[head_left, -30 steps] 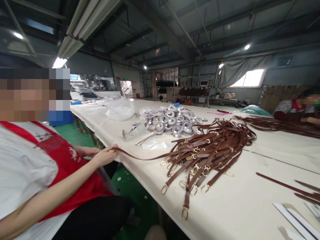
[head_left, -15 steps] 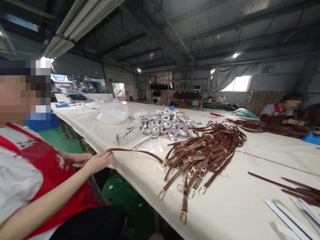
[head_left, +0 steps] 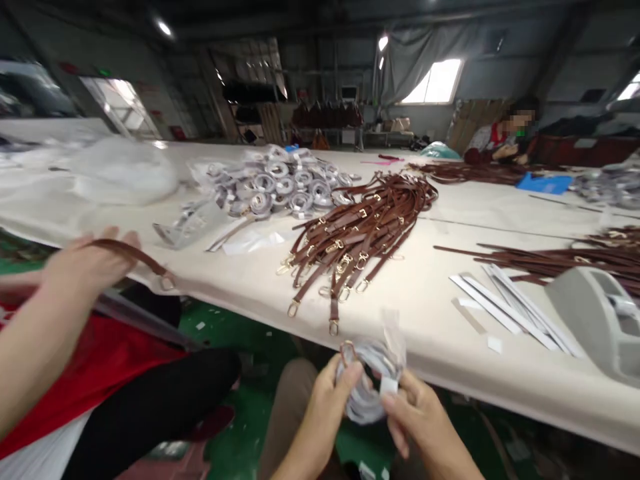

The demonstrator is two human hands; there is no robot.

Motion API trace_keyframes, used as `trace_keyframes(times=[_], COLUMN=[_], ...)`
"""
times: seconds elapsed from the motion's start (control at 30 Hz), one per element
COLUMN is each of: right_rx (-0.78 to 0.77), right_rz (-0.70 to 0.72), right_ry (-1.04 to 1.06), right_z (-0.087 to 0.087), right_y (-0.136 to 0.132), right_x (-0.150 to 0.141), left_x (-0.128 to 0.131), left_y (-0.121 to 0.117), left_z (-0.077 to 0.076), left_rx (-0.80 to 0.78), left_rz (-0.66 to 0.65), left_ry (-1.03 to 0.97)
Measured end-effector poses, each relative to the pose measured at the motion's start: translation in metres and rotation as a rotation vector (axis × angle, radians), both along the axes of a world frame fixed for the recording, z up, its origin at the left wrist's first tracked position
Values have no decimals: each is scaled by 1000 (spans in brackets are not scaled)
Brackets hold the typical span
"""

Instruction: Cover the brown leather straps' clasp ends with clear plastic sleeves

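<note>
Coiled strap point(head_left: 367, 408) is sitting between the left grip point(head_left: 325, 393) and the right grip point(head_left: 420, 417), on the wearer's side of the near edge of the tabletop point(head_left: 425, 320). The left grip is grasping the coil's left side; the right grip is holding the opposite side, beside a small white label point(head_left: 389, 385). Its winding is forming a nearly round ring, the open centre facing up toward the camera, so a single long axis is hard to tell. One gold-coloured metal loop point(head_left: 347, 350) is pointing away from the wearer at the upper left, while a clear plastic flap point(head_left: 395, 333) is standing out at the upper right. Pale grey film point(head_left: 377, 357) is covering the winding, looking thin and creased. On the tabletop, flat brown straps point(head_left: 370, 220) are lying lengthwise from far right to near left, their metal rings point(head_left: 334, 327) pointing toward the near edge.
</note>
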State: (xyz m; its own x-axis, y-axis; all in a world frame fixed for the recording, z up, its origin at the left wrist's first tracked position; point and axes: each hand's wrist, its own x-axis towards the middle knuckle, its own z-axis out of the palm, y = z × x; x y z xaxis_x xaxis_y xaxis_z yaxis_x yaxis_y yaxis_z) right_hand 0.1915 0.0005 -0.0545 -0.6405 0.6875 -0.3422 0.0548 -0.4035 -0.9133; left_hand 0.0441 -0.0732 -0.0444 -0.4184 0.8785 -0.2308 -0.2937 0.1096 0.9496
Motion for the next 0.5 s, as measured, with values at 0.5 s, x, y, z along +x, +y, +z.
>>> trace_keyframes(times=[0.5], right_rx=[-112], right_rz=[-94], right_ry=[169], right_z=[-12], right_y=[27], right_x=[-6], left_x=[-17], left_y=[7], left_z=[10], left_rx=[-124], left_rz=[110], left_ry=[-408])
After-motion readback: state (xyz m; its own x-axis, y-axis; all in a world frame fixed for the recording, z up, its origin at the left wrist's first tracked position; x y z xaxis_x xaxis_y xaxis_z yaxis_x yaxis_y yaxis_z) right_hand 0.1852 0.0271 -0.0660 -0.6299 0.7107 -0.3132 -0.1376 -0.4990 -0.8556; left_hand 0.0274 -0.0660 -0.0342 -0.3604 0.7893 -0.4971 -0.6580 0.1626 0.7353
